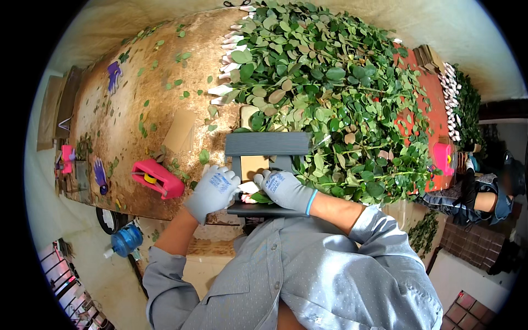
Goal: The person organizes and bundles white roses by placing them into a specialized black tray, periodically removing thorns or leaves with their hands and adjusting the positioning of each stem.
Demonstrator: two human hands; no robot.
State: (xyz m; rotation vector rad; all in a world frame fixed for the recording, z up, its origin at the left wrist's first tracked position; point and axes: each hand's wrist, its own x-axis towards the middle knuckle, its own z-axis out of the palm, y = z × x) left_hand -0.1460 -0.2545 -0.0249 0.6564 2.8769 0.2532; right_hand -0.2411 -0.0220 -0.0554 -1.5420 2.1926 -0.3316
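Note:
In front of my body stands a dark grey bench stand with a ribbed top bar (268, 143). A piece of brown cardboard (254, 166) lies within its frame. My left hand (215, 189), in a grey knit glove, has its fingertips at the left edge of a white wrapper (249, 187). From the right, my right hand (282, 187), gloved alike with a blue cuff edge, meets the same wrapper with curled fingers. Just below the wrapper shows a pink-and-white rose head (248, 199), with a green leaf (261, 198) beside it. The palms hide part of the grip.
Leafy rose stems (330, 82) with white-wrapped heads cover the table's right side. Left are a pink tape dispenser (159, 178), loose cardboard (180, 130), purple gloves (114, 76) and scattered leaves on the worn tabletop (136, 103). Another person (478, 198) is at far right.

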